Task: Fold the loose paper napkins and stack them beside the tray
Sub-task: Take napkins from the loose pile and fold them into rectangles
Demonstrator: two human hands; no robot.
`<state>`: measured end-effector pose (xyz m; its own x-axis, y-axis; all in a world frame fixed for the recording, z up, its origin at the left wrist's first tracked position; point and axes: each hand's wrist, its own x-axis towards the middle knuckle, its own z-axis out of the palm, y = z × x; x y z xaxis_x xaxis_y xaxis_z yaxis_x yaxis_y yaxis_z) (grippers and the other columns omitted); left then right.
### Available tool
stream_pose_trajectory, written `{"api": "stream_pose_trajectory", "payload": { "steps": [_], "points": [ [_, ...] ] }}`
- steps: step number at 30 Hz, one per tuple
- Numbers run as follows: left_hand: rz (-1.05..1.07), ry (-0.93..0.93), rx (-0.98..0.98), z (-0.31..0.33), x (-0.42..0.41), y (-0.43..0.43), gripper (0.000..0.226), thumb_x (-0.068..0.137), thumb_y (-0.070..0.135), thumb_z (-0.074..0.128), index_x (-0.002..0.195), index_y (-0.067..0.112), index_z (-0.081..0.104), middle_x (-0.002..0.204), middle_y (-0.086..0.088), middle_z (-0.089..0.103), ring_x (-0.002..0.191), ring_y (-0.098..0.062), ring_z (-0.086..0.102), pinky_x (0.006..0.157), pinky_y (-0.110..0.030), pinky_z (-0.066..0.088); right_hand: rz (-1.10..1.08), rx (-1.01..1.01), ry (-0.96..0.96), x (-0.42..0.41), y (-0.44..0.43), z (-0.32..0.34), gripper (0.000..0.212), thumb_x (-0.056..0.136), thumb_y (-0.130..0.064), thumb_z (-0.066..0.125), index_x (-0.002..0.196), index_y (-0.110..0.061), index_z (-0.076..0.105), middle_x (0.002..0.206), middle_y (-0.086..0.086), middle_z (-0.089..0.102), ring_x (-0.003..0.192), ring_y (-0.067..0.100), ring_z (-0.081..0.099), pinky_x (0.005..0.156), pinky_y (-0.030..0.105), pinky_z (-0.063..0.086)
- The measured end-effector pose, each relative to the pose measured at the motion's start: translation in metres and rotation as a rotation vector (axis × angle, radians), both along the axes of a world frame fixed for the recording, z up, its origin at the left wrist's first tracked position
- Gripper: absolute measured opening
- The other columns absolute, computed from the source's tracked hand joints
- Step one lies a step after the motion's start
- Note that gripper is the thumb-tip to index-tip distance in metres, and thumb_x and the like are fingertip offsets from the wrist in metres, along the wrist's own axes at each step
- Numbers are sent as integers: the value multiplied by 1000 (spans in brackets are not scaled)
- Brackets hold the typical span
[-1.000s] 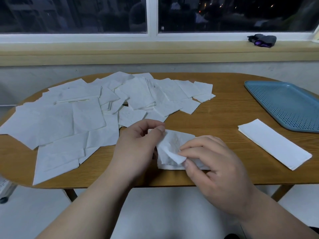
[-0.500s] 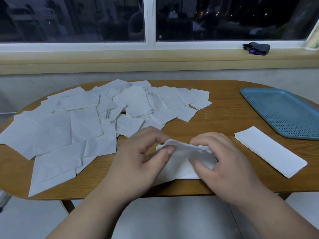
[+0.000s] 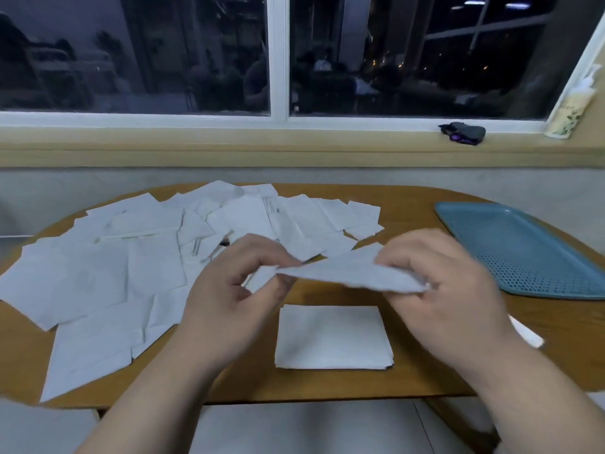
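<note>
Both my hands hold one white paper napkin stretched out above the wooden table. My left hand pinches its left end and my right hand grips its right end. A flat white napkin lies on the table right below the lifted one, near the front edge. Many loose napkins are spread over the table's left and middle. The blue perforated tray sits at the right. A folded napkin beside the tray is mostly hidden behind my right wrist.
A dark grey and purple object lies on the windowsill at the back right. The window is dark behind the sill. The table's front edge runs just under my forearms, with pale floor below.
My hands have lifted a napkin off the table and pulled it out between them. A flat napkin now shows underneath. The camera has tilted up.
</note>
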<state>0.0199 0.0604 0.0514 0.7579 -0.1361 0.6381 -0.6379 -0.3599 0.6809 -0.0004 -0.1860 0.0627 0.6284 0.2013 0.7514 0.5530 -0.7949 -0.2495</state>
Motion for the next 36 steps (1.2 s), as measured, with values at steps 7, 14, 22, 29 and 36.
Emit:
{"api": "stream_pose_trajectory", "payload": {
  "steps": [7, 14, 22, 29, 36],
  "points": [
    [-301, 170, 431, -38, -21, 18, 8, 88, 33, 65, 88, 32, 72, 92, 14, 70, 89, -11, 67, 74, -39, 53, 179, -75, 463, -43, -18, -64, 14, 76, -22, 65, 81, -35, 65, 94, -26, 59, 97, 2, 56, 72, 19, 44],
    [-221, 249, 406, -38, -32, 17, 8, 91, 31, 70, 84, 34, 72, 85, 18, 70, 83, -7, 67, 68, -24, 51, 185, 97, 516, -44, -19, -67, 10, 74, -18, 70, 75, -28, 68, 100, -21, 63, 106, 9, 60, 79, 17, 46],
    [94, 349, 368, -51, -15, -5, 30, 85, 38, 67, 110, 52, 57, 100, 31, 57, 104, 10, 51, 80, -3, 36, -101, 148, 536, -12, -10, -74, 8, 86, -30, 70, 86, -33, 63, 106, -31, 55, 112, -9, 46, 84, -2, 31],
    [16, 181, 542, -57, -10, 2, 38, 85, 47, 68, 122, 39, 62, 120, 25, 48, 124, 3, 40, 101, -7, 27, -181, 83, 538, -6, -15, -77, 34, 86, -39, 68, 119, -38, 57, 117, -30, 46, 115, -11, 36, 90, 5, 29],
    [-176, 119, 755, -58, -16, 7, 41, 78, 67, 62, 112, 45, 64, 115, 29, 49, 116, 1, 46, 99, -27, 40, 89, -152, 570, -24, -22, -82, 33, 76, -58, 62, 102, -38, 66, 123, -29, 45, 133, 2, 37, 102, 20, 32]
  ]
}}
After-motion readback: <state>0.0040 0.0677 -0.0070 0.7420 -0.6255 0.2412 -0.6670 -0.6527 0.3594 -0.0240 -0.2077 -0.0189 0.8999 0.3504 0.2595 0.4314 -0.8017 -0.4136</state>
